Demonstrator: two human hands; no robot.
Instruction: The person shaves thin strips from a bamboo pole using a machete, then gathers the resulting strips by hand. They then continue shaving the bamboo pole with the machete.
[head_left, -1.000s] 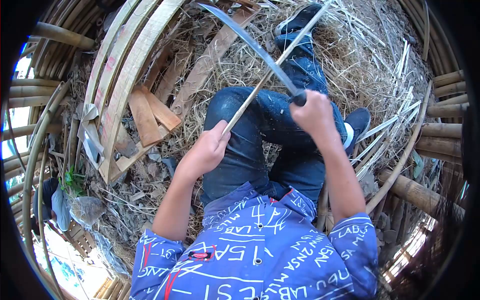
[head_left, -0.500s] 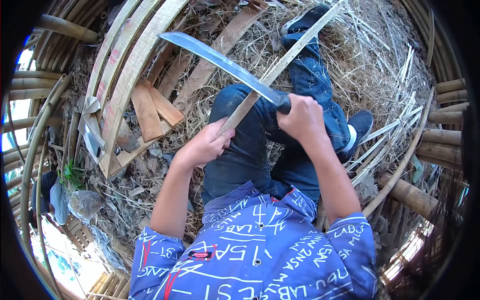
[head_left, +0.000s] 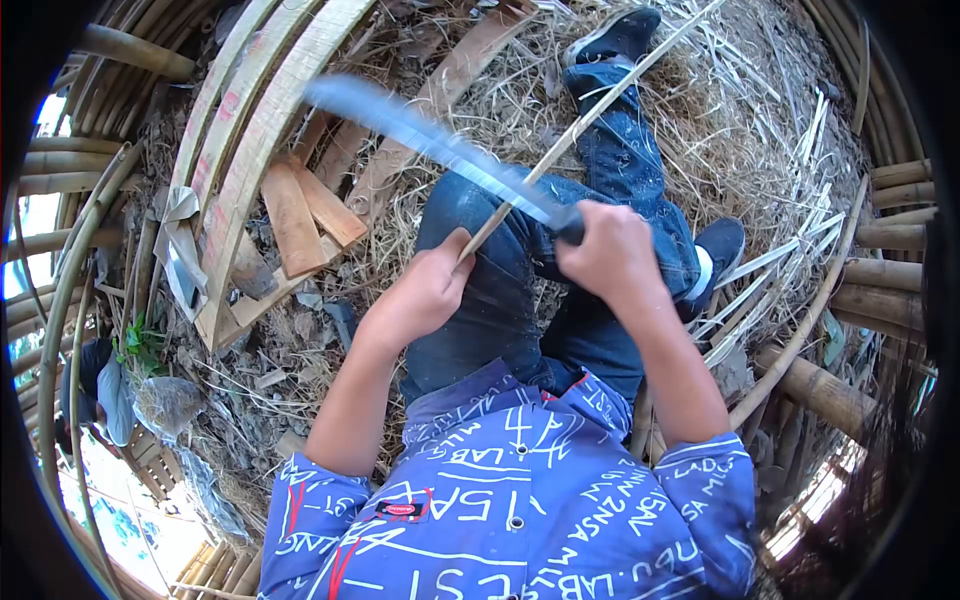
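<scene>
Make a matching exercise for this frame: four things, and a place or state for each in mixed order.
Things:
1 knife
2 strip
3 shoe
4 boards

Places or states:
A held in the left hand
B worn, at the top of the view
C held in the right hand
D lying at the left, untouched

Pairs: 1-C, 2-A, 3-B, 4-D

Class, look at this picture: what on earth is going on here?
A seated person in a blue printed shirt and jeans is working a thin pale bamboo strip. The left hand grips the strip's near end; the right hand clutches the dark handle of a long curved steel blade, laid across the strip and blurred with motion. The ground around the legs is covered in dry straw-like shavings.
</scene>
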